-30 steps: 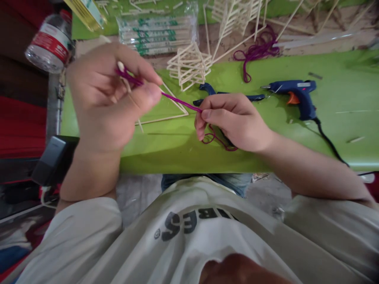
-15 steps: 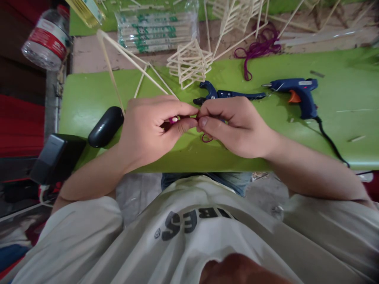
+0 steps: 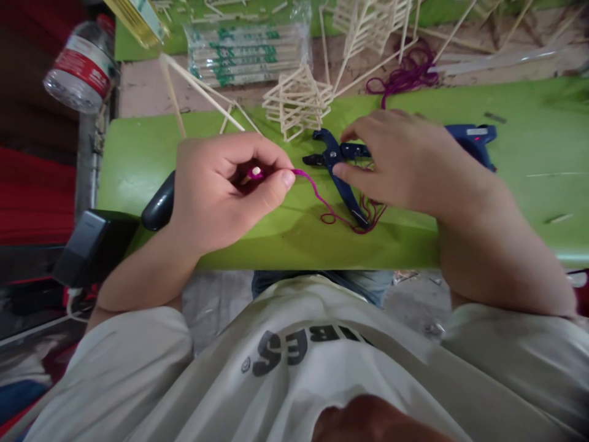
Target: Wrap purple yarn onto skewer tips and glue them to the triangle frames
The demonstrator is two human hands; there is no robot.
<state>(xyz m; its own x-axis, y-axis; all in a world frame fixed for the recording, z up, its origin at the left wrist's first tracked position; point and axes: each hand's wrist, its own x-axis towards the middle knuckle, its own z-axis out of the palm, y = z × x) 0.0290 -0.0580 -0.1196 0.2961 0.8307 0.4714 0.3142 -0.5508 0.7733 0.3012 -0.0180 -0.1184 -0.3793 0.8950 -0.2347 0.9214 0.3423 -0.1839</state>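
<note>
My left hand (image 3: 221,193) is closed, with its thumb and forefinger pinching a strand of purple yarn (image 3: 315,189). Within the same hand shows the pale end of a thin wooden stick (image 3: 256,171) with purple yarn wrapped round it. The strand runs down in a loose curl to the blue-handled cutter (image 3: 346,184), which lies on the green table. Over the cutter's handles hovers my right hand (image 3: 405,162), thumb and fingers apart. Whether its fingertips touch the tool is hard to tell.
Stick frameworks (image 3: 298,104) stand at the back, beside a plastic pack of sticks (image 3: 248,52) and a purple yarn tangle (image 3: 409,70). A blue glue gun (image 3: 473,141) lies partly behind my right arm. At left are a dark case (image 3: 159,202), a black box (image 3: 94,245) and a bottle (image 3: 83,67).
My right hand has let go of the yarn at my left fingertips and moved right and up, over the cutter. My left hand keeps its pinch and has shifted slightly left.
</note>
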